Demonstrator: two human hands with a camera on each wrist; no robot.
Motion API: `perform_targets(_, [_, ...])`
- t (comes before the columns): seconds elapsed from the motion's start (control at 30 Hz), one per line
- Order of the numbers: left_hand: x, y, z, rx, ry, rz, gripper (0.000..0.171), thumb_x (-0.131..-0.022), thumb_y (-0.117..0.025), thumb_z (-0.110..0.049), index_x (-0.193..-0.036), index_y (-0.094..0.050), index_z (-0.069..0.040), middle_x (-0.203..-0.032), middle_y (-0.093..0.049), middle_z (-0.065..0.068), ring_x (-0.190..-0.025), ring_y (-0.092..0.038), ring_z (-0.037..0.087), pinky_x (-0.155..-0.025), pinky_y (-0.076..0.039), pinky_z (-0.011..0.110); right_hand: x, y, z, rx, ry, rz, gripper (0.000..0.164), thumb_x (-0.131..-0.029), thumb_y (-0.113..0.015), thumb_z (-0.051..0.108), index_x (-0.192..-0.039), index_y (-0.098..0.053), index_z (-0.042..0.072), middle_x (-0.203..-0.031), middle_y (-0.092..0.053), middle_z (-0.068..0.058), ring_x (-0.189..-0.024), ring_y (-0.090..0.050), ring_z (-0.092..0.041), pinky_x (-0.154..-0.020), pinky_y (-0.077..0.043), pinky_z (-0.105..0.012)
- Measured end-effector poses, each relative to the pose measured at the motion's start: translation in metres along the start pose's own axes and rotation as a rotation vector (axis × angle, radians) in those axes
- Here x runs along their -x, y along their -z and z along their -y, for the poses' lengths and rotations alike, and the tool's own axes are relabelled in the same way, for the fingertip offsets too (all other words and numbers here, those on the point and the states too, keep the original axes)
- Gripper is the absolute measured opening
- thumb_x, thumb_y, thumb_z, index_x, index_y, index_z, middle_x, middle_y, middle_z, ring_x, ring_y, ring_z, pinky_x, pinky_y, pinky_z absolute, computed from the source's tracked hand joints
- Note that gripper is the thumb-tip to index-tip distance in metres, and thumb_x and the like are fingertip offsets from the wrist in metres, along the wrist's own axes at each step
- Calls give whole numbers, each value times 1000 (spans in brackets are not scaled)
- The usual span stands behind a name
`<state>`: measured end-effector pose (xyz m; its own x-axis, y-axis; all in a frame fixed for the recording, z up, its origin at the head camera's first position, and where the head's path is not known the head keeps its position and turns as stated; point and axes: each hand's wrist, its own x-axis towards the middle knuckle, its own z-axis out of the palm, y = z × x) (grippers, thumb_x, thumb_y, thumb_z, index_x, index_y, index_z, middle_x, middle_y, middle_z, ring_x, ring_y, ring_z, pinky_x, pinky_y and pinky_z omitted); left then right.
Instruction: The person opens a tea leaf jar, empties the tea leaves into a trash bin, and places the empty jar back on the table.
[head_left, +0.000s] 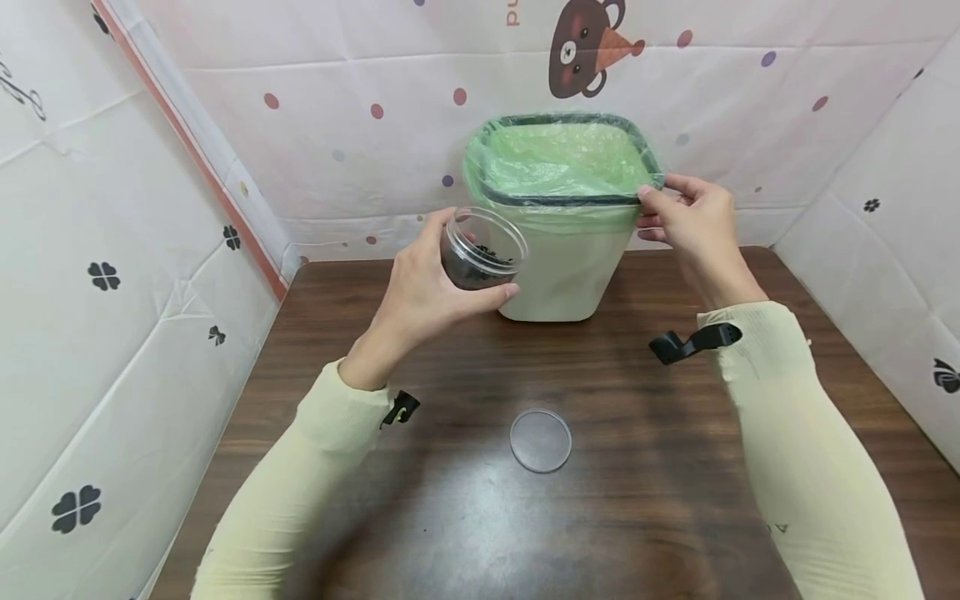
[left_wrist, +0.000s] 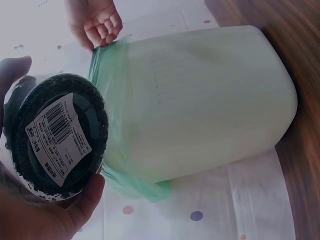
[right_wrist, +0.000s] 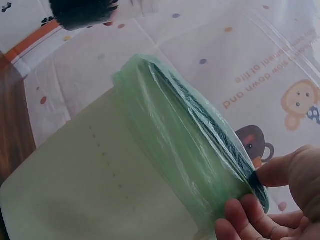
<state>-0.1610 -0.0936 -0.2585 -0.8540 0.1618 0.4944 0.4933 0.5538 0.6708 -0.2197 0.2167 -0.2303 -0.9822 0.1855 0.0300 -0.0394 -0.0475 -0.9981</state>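
My left hand (head_left: 427, 287) grips a clear plastic jar (head_left: 483, 250) with dark loose bits inside, tilted with its open mouth toward the head camera. In the left wrist view a barcode label (left_wrist: 58, 139) shows on the jar's base. Just right of the jar stands a pale trash can (head_left: 558, 283), lined with a green plastic bag (head_left: 562, 158) folded over its dark rim. My right hand (head_left: 693, 221) pinches the can's rim and bag at the right corner, thumb on top and fingers beneath. The jar is in front of the can's left side, below rim height.
A round clear lid (head_left: 541, 440) lies flat on the brown wooden table (head_left: 637, 500), nearer than the can. Patterned cloth walls (head_left: 360, 158) enclose the table at the back and both sides; the can stands close to the back one.
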Motion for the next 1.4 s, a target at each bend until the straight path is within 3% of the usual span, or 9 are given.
perform_targets(0.27, [-4,3,1,-7,-6,-4,92,-63,-92,-50,-137,-49,-19,-110,-64,-7,-101,-60,14,-87,-47,35,-1,-1,1,-34,-32,-10,70,-92,-73,12,-153,-39,2,-92,-69,-4,-70,-69,-15,-64,-58,-25])
perform_targets(0.7, [-13,11,-3,-20,0,2,95,-62,-92,-53,-140,-48,-19,-112,-64,-6,-101,-60,13,-86,-48,32,0,-5,-2,-70,24,-65,66,-91,-73,7,-148,-42,-2,-82,-68,-5,-64,-68,-14,-64,-58,-25])
perform_targets(1.07, [-22,15,-7,-43,4,-19,95,-61,-91,-56,-138,-49,-19,-118,-64,-6,-105,-59,11,-88,-47,31,-1,5,-1,-103,24,-94,67,-86,-81,22,-139,-48,-3,-81,-67,-6,-65,-67,-15,-63,-58,-26])
perform_targets(1.4, [-26,15,-7,-46,34,-17,96,-61,-90,-57,-139,-49,-21,-118,-64,-5,-104,-60,11,-87,-47,32,-7,11,4,80,26,-96,59,-89,-78,31,-133,-54,-1,-91,-65,-6,-70,-69,-14,-63,-57,-23])
